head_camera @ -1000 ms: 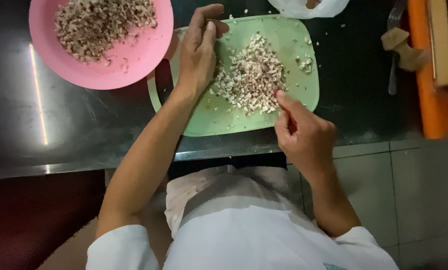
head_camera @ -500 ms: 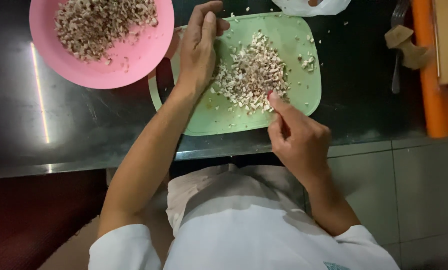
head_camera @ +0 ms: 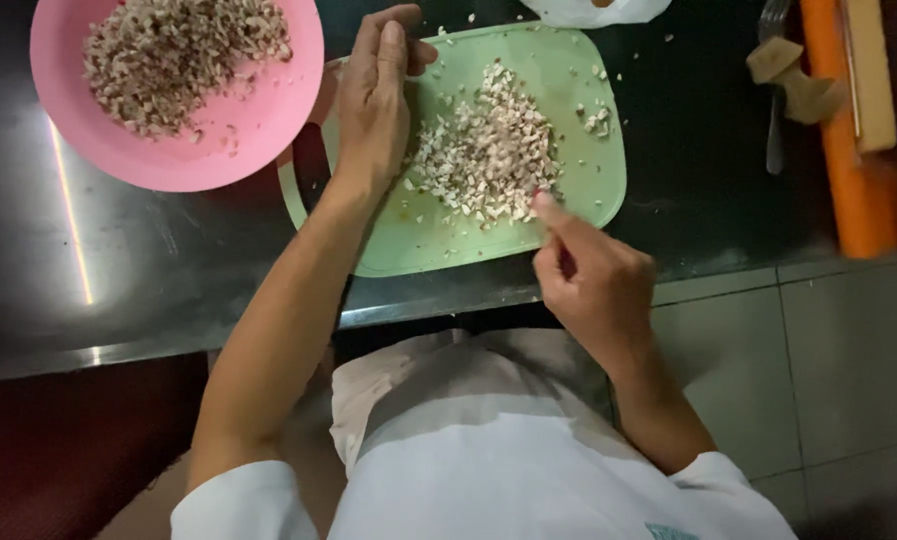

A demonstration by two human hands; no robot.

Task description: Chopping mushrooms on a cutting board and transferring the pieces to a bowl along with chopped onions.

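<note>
The left hand (head_camera: 374, 95) lies flat and open, palm down, along the left side of the green cutting board (head_camera: 569, 70), fingers straight and pointing to the board's far edge, cupped against the left flank of the heap of chopped bits (head_camera: 489, 160). The right hand (head_camera: 594, 285) is loosely curled at the board's near right corner, its fingertip touching the near edge of the heap; a thin dark shape shows under the fingers, but I cannot tell whether it is a tool or only shadow, so whether this hand grips anything stays unclear.

The step in hand looks like gathering: both hands hem the heap in from two sides at the middle of the board. A next move, as I judge it, would call for a gentle sweep with little gap between the hands, since the bits are small, loose and dry-looking and scatter easily; a few strays already lie near the board's far right corner.

The board is smooth plastic, rectangular with rounded corners, sitting at the near edge of the dark, glossy worktop (head_camera: 149, 270). At the worktop's far left corner stands a round pink bowl (head_camera: 269, 130), smooth-walled, holding more of the same pale and brown bits. An orange bar (head_camera: 849, 190) lies along the right edge
</note>
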